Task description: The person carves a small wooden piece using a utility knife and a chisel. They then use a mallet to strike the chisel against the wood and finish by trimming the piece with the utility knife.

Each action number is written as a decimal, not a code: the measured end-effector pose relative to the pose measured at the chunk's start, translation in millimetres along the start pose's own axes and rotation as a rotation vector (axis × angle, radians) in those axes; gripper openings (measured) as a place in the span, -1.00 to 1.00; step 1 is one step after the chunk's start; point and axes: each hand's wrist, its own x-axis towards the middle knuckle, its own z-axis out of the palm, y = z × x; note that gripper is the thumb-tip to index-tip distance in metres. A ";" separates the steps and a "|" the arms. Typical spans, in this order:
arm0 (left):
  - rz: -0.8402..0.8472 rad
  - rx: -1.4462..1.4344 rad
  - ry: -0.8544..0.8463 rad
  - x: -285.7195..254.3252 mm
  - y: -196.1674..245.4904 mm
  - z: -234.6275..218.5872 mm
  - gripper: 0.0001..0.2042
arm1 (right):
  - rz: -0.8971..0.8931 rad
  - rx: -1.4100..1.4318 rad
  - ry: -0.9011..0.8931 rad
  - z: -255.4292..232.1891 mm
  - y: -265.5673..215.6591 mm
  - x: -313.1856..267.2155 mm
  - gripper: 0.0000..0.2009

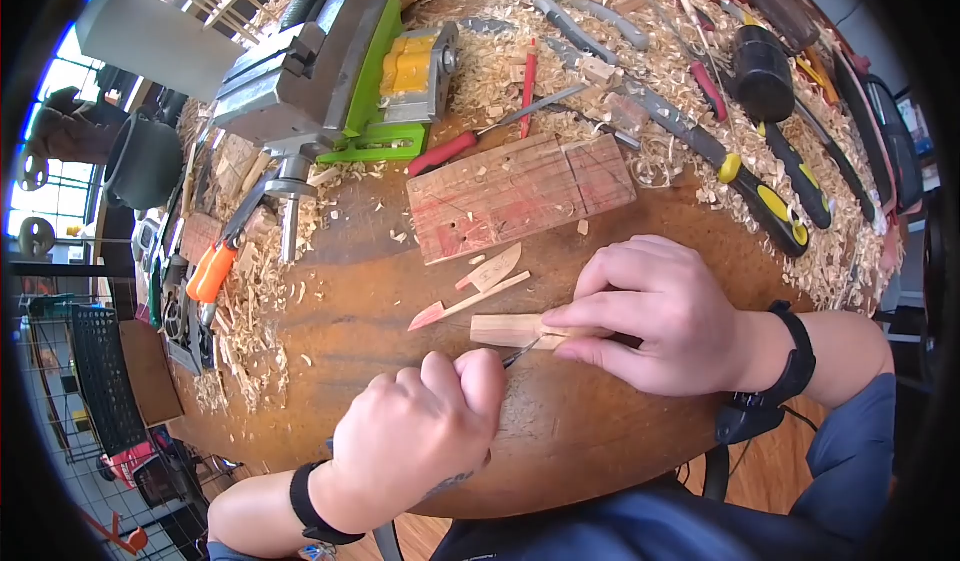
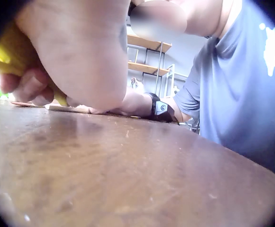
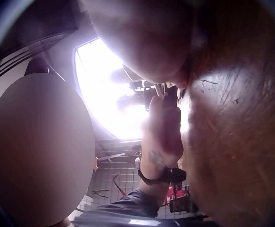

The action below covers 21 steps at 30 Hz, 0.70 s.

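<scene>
A small pale wooden piece (image 1: 505,330) lies on the table near its front edge. The right hand (image 1: 665,316) pinches its right end between thumb and fingers. From the lower left, the left hand (image 1: 415,426) grips a knife-like tool, its thin blade (image 1: 522,351) touching the wood beside the right fingertips. In the left wrist view the left hand (image 2: 76,56) is curled round a yellow handle (image 2: 12,52). The tool's handle is hidden inside the fist in the head view.
Behind the hands are a reddish wooden block (image 1: 515,196) and thin carved pieces (image 1: 485,276). A grey vise (image 1: 290,91) stands at the back left. Wood shavings (image 1: 480,71), a black mallet (image 1: 765,71), orange-handled pliers (image 1: 212,273) and several files surround the work area.
</scene>
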 end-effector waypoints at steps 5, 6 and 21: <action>-0.067 -0.131 0.016 -1.4 3.0 8.2 -0.87 | -0.006 -0.004 0.002 0.5 -0.2 0.0 -0.82; -0.074 -0.129 0.019 -1.9 3.3 9.8 -0.87 | -0.012 -0.005 -0.001 -0.2 -0.7 0.5 -0.82; -0.085 -0.093 0.078 -4.5 5.1 13.5 -0.87 | -0.073 -0.044 0.029 0.2 2.2 -0.3 -0.74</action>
